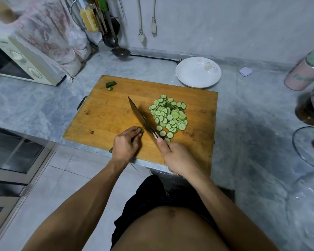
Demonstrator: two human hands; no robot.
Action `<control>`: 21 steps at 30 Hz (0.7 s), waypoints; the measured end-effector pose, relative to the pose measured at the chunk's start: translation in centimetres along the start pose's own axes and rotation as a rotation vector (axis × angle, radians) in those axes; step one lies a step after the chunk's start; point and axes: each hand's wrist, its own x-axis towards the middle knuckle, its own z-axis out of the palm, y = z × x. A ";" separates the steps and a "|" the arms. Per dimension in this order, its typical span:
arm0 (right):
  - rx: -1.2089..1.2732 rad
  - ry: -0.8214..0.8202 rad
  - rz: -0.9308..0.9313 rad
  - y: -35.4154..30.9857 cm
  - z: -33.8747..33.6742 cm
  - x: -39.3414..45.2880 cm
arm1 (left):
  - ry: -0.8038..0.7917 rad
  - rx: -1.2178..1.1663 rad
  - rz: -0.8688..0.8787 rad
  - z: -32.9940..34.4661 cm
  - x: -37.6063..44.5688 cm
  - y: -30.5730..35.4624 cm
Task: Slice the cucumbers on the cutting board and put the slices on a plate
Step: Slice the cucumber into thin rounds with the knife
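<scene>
A wooden cutting board (105,113) lies on the grey counter. On its right half sits a heap of several thin cucumber slices (169,115). My left hand (125,145) pinches a short cucumber stub (141,130) at the board's near edge. My right hand (178,158) grips the handle of a large knife (139,115); its blade stands edge-down just right of the stub, tip pointing away. A cut cucumber end (111,84) with a small piece beside it lies at the board's far left corner. An empty white plate (198,72) stands beyond the board's far right corner.
A microwave (22,60) under a lace cloth stands at the left. Ladles (120,49) and plugs hang on the back wall. A pink-green canister (304,71), a dark jar (310,107) and a glass lid (308,147) stand at the right. A green scrap (111,150) lies at the counter's front edge.
</scene>
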 end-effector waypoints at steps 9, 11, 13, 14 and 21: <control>-0.084 -0.030 -0.063 -0.9 -0.2 -0.9 | 0.009 -0.033 -0.033 0.3 -0.1 0.0; -0.089 -0.041 -0.064 -1.1 -0.2 -1.2 | 0.011 -0.035 -0.037 0.3 -0.1 -0.1; -0.107 -0.050 -0.055 -1.3 -0.2 -1.3 | 0.010 -0.030 -0.042 0.3 -0.1 -0.1; -0.106 -0.054 -0.048 -1.4 -0.2 -1.3 | 0.010 -0.033 -0.045 0.3 -0.1 -0.2; -0.058 -0.081 0.002 -1.4 0.2 0.5 | 0.011 -0.042 -0.059 0.4 -0.1 -0.3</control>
